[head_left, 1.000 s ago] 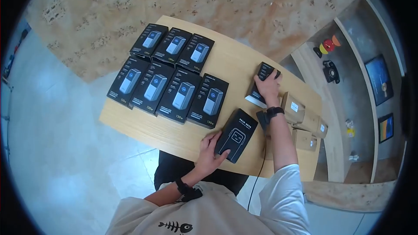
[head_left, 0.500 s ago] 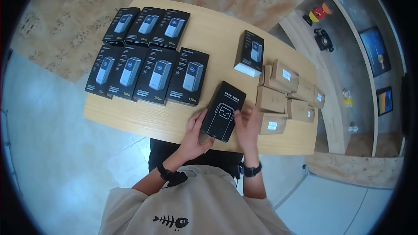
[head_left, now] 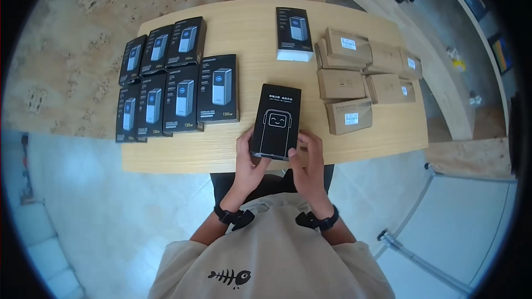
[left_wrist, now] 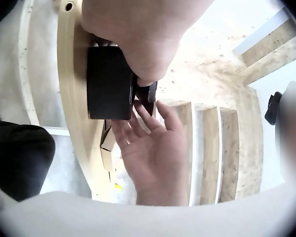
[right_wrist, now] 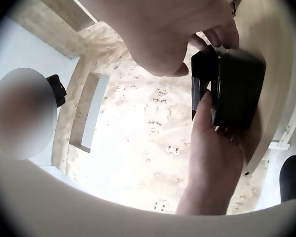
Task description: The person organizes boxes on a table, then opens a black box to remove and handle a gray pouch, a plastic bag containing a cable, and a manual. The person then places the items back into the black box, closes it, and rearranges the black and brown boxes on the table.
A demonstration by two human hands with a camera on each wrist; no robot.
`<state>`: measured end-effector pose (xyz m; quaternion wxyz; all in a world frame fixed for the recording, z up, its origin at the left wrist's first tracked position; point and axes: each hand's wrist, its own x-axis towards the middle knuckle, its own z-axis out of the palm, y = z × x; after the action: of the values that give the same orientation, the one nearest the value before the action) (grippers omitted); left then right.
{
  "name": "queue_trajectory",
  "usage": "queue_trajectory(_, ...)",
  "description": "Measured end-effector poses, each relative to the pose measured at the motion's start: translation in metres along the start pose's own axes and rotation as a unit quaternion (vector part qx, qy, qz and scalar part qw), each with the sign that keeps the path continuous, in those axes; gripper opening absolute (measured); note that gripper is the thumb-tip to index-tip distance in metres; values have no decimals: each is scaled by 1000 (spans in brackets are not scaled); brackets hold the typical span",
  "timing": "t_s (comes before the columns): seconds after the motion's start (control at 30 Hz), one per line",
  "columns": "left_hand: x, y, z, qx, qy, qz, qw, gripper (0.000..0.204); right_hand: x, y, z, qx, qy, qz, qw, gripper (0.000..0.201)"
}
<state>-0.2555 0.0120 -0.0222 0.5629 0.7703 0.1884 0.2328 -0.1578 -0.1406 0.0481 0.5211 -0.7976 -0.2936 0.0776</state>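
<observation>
A black box (head_left: pixel 277 124) with a line-drawn smiling face lies at the table's near edge, between both hands. The left hand (head_left: pixel 250 161) holds its left side, thumb at the near end and fingers along the edge. In the right wrist view the box's top panel (right_wrist: pixel 202 69) stands a little apart from the body, with the left thumb at that gap. The right hand (head_left: pixel 308 161) is at the box's right near corner, its fingers loosely spread in the left wrist view and its fingertips right at the box. Nothing inside the box shows.
Two rows of black boxes (head_left: pixel 183 97) with a power-bank picture and "130W" stand on the left of the table (head_left: pixel 255 33). One more such box (head_left: pixel 293 30) lies at the back middle. Several brown cardboard boxes (head_left: pixel 341 84) sit on the right.
The right hand has let go of the picture box at the back and come to the right side of the smiley box. The left hand stays on the smiley box. The head view has shifted.
</observation>
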Motion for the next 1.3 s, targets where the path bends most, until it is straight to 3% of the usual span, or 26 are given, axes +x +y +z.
queue_trajectory(0.13,-1,6,-1,-33,-11,-54,998,72,21,12,-4,74,18,6,997,47)
queue_trajectory(0.17,-1,6,0,-24,-25,-50,998,72,31,10,-7,98,27,-31,994,47)
queue_trajectory(0.23,-3,-1,1,42,-7,21,999,69,48,4,-14,143,44,-109,983,49)
queue_trajectory(0.27,-3,-8,2,29,-4,33,999,70,52,2,-17,148,56,-106,982,49)
queue_trajectory(0.33,-2,-6,3,24,-10,31,999,70,56,1,-21,32,53,-102,993,52)
queue_trajectory(0.37,-2,-6,3,11,-5,25,1000,70,53,4,-22,35,62,-101,992,52)
queue_trajectory(0.57,1,-9,2,-26,-26,-10,999,59,22,30,-20,-37,-1,-26,999,62)
queue_trajectory(0.67,1,-7,-1,-33,-42,-36,998,52,8,27,-19,-47,-9,-14,999,68)
queue_trajectory(0.73,2,-1,-2,-49,-40,-50,997,48,0,19,-22,-55,-56,25,997,72)
queue_trajectory(0.87,-2,-8,-6,-5,-44,-46,998,43,-7,28,-15,-79,-29,35,996,72)
queue_trajectory(0.97,-7,-16,-14,24,-6,-45,999,32,-7,37,-12,-59,-7,31,998,71)
queue_trajectory(1.03,-9,-20,-24,44,-34,-140,989,30,-8,40,-12,-52,-1,19,998,70)
queue_trajectory(1.17,-8,-7,-15,-9,-3,-107,994,29,-12,40,-17,-27,-27,79,996,70)
queue_trajectory(1.23,-8,-12,-15,-5,-3,-98,995,30,-14,39,-19,99,23,153,983,78)
queue_trajectory(1.3,-8,-16,-16,-1,-4,-90,996,32,-13,35,-14,87,71,135,985,74)
